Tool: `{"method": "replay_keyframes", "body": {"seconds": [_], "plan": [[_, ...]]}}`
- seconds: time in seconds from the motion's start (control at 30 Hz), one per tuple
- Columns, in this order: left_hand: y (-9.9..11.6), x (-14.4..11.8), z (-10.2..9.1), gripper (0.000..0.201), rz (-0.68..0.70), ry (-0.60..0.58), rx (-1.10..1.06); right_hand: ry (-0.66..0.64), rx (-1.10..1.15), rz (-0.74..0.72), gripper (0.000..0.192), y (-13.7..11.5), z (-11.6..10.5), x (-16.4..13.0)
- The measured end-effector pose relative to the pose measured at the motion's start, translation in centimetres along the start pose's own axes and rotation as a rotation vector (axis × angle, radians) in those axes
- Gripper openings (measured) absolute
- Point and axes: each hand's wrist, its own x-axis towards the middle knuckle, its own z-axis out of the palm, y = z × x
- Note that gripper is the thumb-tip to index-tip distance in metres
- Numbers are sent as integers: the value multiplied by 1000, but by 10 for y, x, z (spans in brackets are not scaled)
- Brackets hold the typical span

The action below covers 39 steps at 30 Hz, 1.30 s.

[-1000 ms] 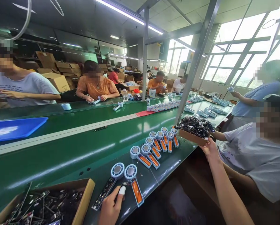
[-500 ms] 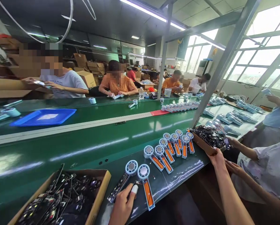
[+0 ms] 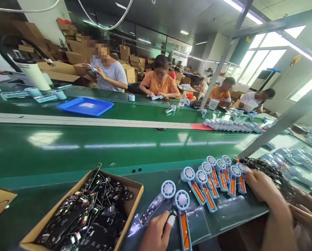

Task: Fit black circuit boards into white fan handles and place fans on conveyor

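1. Fan halves lie on the green desk (image 3: 93, 153) in front of us; the nearest fan half (image 3: 182, 216) sits just off the tip of our left hand (image 3: 156, 235), up and to the right of the fingers.
2. Its long axis runs almost straight toward us: the round white-and-blue head is at the far end, and the handle with its orange insert comes down toward the desk's near edge.
3. Our left hand is by far the nearer one. Its forefinger, wearing a white finger cot (image 3: 171, 220), is stretched out and touches the fan half at the neck, where thin wires show; the other fingers are curled in, and they pinch nothing that we can see.
4. A second fan half (image 3: 158, 202), with a dark board in its handle, lies just to the left, slanting away up to the right.
5. Our right hand (image 3: 263, 186) rests well to the right, at the end of the row of fan halves (image 3: 216, 177), its fingers loosely bent; we cannot tell whether they hold anything.
6. A cardboard box of dark parts (image 3: 88, 216) stands left of our left hand.
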Motion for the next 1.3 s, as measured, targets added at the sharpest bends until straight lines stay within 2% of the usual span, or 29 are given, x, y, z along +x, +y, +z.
{"method": "replay_keyframes", "body": {"seconds": [0.07, 0.13, 0.2, 0.27, 0.33, 0.47, 0.63, 0.73, 0.77, 0.83, 0.9, 0.97, 1.03, 1.1, 1.17, 1.2, 1.23, 1.3], "plan": [[-4, -1, 3, 35, 17, 5, -4, -98, -56, -69, 25, -34, 16, 42], [-6, -2, 6, 32, 18, -14, -5, -188, -84, -136, 32, -72, 35, 84], [-6, -3, 7, 30, -3, -36, -8, -253, -110, -200, 30, -113, 55, 119], [-4, -3, 7, 27, -31, -59, 1, -280, -130, -239, 33, -155, 74, 141], [-2, -1, 6, 23, -49, -77, 40, -295, -142, -280, 34, -192, 89, 147], [8, 5, 2, 15, -89, -92, 117, -325, -135, -397, 34, -242, 98, 128], [25, 12, -8, 21, -155, -85, 107, -355, -140, -467, 33, -264, 69, 87], [27, 13, -11, 27, -171, -75, 58, -335, -121, -523, 21, -286, 52, 38], [26, 13, -11, 28, -175, -64, 36, -318, -101, -569, 22, -297, 50, 18], [22, 13, -10, 29, -181, -43, 5, -278, -51, -719, 25, -318, 50, -23], [19, 12, -10, 30, -190, -44, -5, -301, -50, -864, 22, -328, 50, -58], [18, 11, -10, 29, -204, -39, -12, -311, -6, -889, 20, -313, 44, -88], [22, 11, -11, 28, -221, -30, -25, -213, 199, -754, 22, -272, 29, -115], [28, 10, -13, 28, -243, -23, -42, -15, 443, -443, 26, -212, 11, -144], [37, 9, -14, 30, -265, -18, -58, 77, 539, -92, 30, -149, -1, -176], [41, 9, -14, 30, -277, -18, -69, 74, 510, 33, 29, -121, -4, -191], [44, 8, -15, 30, -293, -19, -83, 42, 461, 96, 28, -99, -3, -206], [50, 6, -16, 29, -336, -19, -115, -52, 455, 85, 38, -71, 3, -227]]}}
